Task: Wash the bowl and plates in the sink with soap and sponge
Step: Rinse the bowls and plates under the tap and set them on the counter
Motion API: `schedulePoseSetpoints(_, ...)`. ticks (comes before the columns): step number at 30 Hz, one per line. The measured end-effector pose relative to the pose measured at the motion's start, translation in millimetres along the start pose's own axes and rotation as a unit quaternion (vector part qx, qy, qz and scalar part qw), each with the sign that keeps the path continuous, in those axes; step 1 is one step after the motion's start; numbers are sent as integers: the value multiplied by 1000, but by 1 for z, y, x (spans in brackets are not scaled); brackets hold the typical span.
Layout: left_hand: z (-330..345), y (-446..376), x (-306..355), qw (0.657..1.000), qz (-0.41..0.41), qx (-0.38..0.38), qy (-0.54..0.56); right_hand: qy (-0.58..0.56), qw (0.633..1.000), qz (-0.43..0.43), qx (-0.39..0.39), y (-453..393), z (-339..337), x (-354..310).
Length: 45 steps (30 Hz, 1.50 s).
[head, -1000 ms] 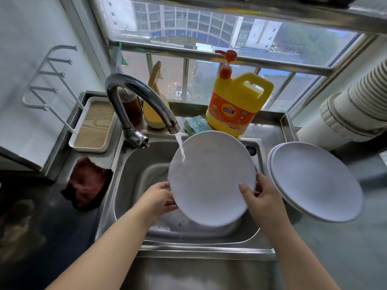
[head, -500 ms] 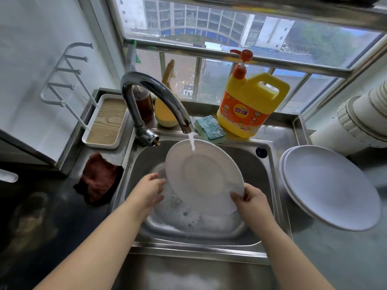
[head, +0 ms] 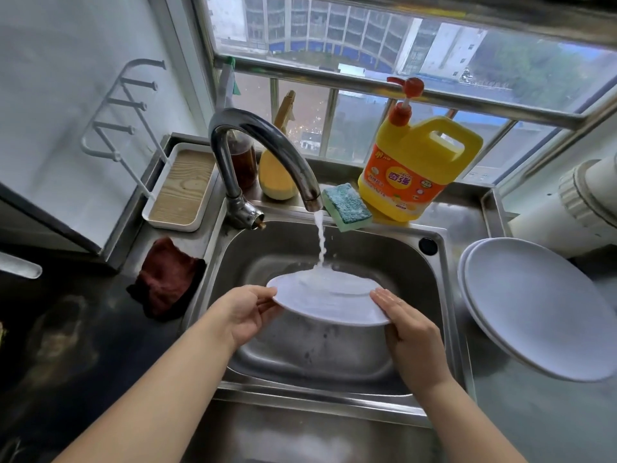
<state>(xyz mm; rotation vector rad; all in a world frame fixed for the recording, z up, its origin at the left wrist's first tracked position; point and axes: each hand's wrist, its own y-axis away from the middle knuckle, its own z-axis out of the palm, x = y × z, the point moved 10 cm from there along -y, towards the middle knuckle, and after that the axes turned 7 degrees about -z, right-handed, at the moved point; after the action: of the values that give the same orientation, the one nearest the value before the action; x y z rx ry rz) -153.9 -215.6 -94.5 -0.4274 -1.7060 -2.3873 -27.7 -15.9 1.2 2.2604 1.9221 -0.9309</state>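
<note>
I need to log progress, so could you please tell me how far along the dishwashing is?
Looks done: two round white plates are stacked on the counter right of the steel sink. In hand: the left hand and right hand hold another round white plate under the tap's running water, seemingly rinsing it. The green sponge lies unused. Left: no bowl is in view.

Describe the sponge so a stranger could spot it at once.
Start at the sink and look to its back rim, right of the tap. The sponge lies there against the yellow soap jug: a small block, blue-green on top, lighter green below.
</note>
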Motion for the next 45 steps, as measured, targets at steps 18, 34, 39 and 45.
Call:
schedulePoseSetpoints(18,34,23,34,948,236,-19,-215,-257,805,527,-91,99,77,90)
schedulePoseSetpoints(34,50,24,49,929,287,-66,-223,-322,755,570,-40,115,85,91)
schedulePoseSetpoints(39,47,25,56,938,300,-80,-153,-331,745,578,-35,118,86,89)
schedulePoseSetpoints(45,31,19,66,950,293,-68,-85,-356,730,583,-23,113,85,83)
